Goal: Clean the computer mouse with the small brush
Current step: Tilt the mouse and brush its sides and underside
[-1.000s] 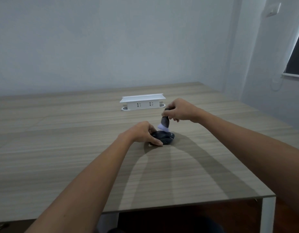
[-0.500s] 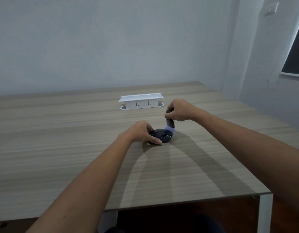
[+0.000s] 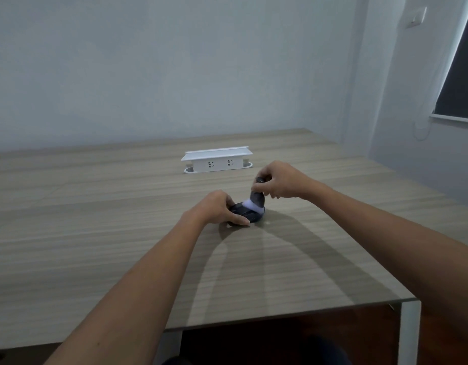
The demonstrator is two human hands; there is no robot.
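Observation:
A dark computer mouse [image 3: 250, 214] lies on the wooden table [image 3: 122, 246] near its middle. My left hand [image 3: 217, 208] grips the mouse's left side, thumb along its near edge, and covers part of it. My right hand [image 3: 279, 181] pinches the dark handle of a small brush [image 3: 256, 198] from above. The brush points down, and its white bristles rest on the top of the mouse.
A white power strip box [image 3: 217, 159] with two visible sockets stands on the table behind the hands. The table's front edge and a white leg [image 3: 409, 335] are at lower right. A window [image 3: 461, 75] is on the right wall.
The brush swept toward the right of the mouse half a second ago, and now sits back on the mouse's top. My left hand has kept its hold.

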